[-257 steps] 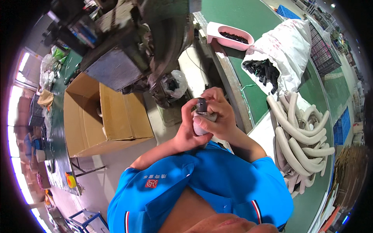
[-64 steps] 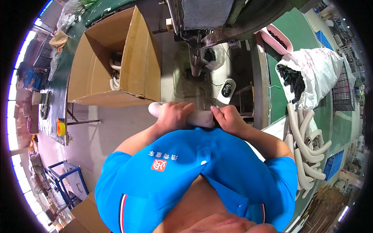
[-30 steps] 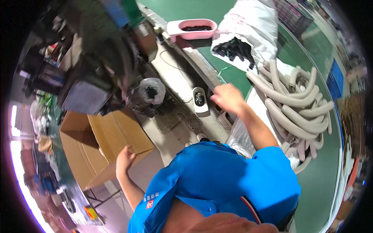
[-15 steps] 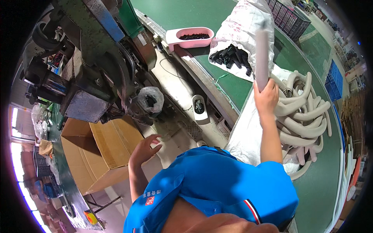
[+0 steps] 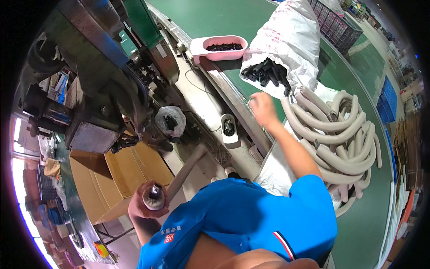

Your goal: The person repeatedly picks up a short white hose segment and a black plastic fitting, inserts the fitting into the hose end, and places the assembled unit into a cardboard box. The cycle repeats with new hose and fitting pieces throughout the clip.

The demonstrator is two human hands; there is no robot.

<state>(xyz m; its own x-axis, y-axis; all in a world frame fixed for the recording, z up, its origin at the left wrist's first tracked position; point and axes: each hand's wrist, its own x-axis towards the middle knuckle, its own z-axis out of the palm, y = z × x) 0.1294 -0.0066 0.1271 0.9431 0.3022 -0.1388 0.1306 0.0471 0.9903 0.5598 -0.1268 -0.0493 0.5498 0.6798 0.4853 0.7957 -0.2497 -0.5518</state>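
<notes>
A beige hose (image 5: 179, 172) is gripped near one end in the left hand (image 5: 148, 206), low at the left of the view, beside the blue shirt (image 5: 251, 219). The fingers (image 5: 136, 210) are wrapped around the hose, whose open end, fitted with a dark plug (image 5: 153, 197), faces the camera; the rest of the hose slants up and away toward the floor by the machine (image 5: 103, 89). Just beyond the hand, an open cardboard box (image 5: 103, 179) is seen standing on the floor.

The right hand (image 5: 262, 107) is stretched out over the edge of the green table (image 5: 210, 18), close to the mouth of a white sack (image 5: 291, 40) from which black parts (image 5: 266, 74) are spilling. Its fingers appear loosely curled and apart, with nothing clearly held, though the blur there makes this hard to tell for certain. A pile of curved beige hoses (image 5: 340, 134) is heaped on the table just to the right of that hand, partly on white sheeting (image 5: 277, 166) that hangs over the table edge.

Farther up the table, a pink tray (image 5: 201, 45) holding small dark pieces is set beside the sack. Between the table and the machine, a small white tub (image 5: 229, 130) and a clear bag (image 5: 170, 121) of dark bits are visible.
</notes>
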